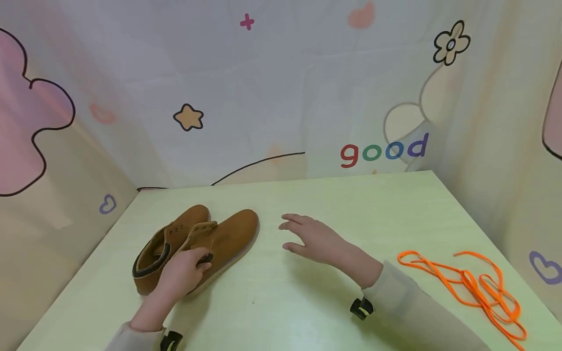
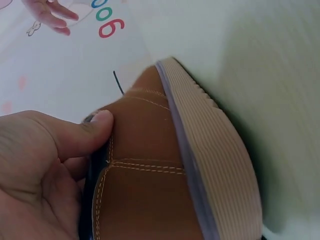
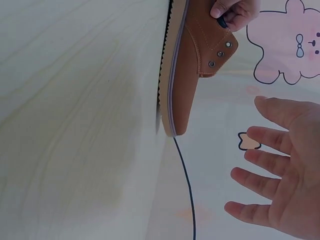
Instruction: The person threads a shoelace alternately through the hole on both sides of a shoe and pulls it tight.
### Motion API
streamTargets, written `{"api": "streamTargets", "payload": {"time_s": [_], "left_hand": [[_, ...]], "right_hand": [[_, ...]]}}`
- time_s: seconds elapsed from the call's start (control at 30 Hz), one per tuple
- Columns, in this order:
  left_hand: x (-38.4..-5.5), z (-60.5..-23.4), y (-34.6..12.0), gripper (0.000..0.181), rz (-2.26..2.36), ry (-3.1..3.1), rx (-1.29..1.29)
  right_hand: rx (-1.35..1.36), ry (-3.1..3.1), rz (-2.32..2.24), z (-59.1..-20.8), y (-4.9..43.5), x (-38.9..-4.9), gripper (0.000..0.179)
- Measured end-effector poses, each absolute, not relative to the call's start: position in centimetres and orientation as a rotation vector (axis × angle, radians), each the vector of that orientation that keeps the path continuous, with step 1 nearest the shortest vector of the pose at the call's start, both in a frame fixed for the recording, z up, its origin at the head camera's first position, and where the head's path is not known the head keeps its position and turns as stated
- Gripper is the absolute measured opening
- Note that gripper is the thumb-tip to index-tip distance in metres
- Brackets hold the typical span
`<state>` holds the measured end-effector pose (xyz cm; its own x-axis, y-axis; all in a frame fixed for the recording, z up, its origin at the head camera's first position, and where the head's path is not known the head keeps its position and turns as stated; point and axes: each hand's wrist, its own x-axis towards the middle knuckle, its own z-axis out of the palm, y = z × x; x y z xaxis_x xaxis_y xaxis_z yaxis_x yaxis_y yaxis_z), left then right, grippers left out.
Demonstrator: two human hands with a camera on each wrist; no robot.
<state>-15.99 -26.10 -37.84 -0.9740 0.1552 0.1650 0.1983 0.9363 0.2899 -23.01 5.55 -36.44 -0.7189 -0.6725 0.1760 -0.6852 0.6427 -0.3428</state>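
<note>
My left hand point(image 1: 181, 274) grips the dark padded collar of the nearer brown shoe point(image 1: 237, 231), thumb on the outer side and fingers curled inside the opening. In the left wrist view the thumb presses beside the stitched seam, above the ribbed tan sole point(image 2: 210, 140). The second brown shoe point(image 1: 193, 218) stands just behind it, partly covered. In the right wrist view, metal eyelets point(image 3: 220, 54) show along the gripped shoe's flap. Right of its toe, my right hand point(image 1: 313, 239) hovers over the table with fingers spread, holding nothing.
Loose orange shoelaces point(image 1: 471, 285) lie in a tangle at the table's right side, beyond the right sleeve point(image 1: 412, 297). The pale green table point(image 1: 351, 200) ends at a printed curtain point(image 1: 263, 97) along the back and sides.
</note>
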Motion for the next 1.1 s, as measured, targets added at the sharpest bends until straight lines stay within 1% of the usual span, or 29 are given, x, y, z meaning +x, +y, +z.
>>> {"api": "streamTargets", "payload": {"time_s": [0.37, 0.67, 1.1], "left_hand": [[-17.9, -38.0, -23.5, 0.014, -0.444, -2.94, -0.484], [-19.4, -38.3, -21.9, 0.018, -0.415, -2.841, -0.622], [-21.1, -38.8, -18.9, 0.013, -0.385, -2.757, -0.821]], "right_hand": [[1.08, -2.804, 0.63, -37.0, 7.6, -22.2, 0.044], [1.064, -2.796, 0.602, -36.6, 8.9, -22.4, 0.043], [1.03, -2.814, 0.592, -36.8, 10.2, -22.1, 0.043]]}}
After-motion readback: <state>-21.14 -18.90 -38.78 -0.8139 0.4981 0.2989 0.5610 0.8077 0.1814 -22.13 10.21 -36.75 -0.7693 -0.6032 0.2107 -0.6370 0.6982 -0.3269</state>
